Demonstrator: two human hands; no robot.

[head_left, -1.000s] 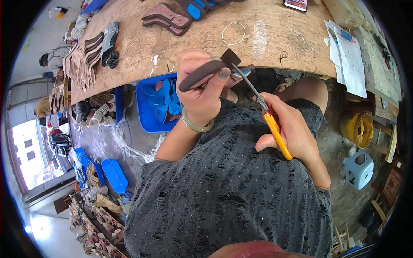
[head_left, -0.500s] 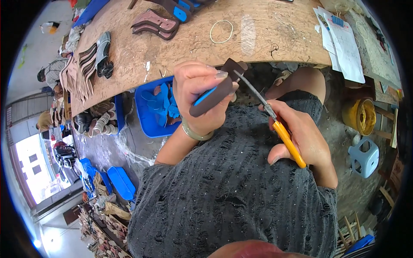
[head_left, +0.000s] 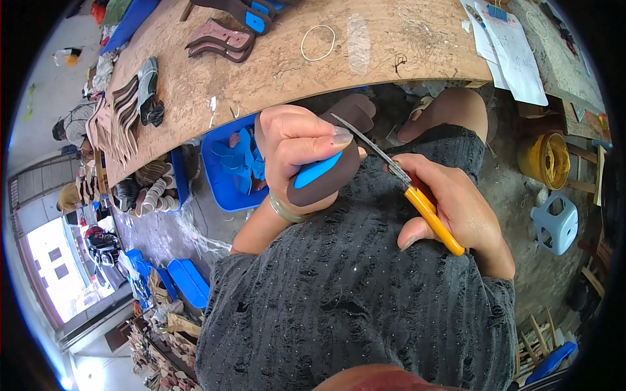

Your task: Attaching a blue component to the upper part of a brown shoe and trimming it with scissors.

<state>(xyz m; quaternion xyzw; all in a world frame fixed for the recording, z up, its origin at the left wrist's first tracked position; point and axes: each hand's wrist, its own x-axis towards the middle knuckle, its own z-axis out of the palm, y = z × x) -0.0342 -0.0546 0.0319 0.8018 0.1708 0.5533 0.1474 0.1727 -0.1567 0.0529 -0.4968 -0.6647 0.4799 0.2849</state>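
Note:
My left hand pinches a dark brown shoe insole with a bright blue patch on its face. The thumb presses on the insole near the patch, while the other fingers curl behind it. In my right hand is a pair of scissors with orange-yellow handles. Their metal blades point up and left, by the insole's far right edge. Whether the blades touch the insole I cannot tell. Both hands are above my lap, just in front of the table edge.
On the wooden table lie pink insoles, brown-and-blue insoles and a rubber band. Below it stands a blue bin of blue scraps. A yellow bucket and a light-blue stool are at right.
The insole has turned in my left hand, so more of its blue patch shows. The scissor tips have shifted slightly left. The table appears a little farther left and up.

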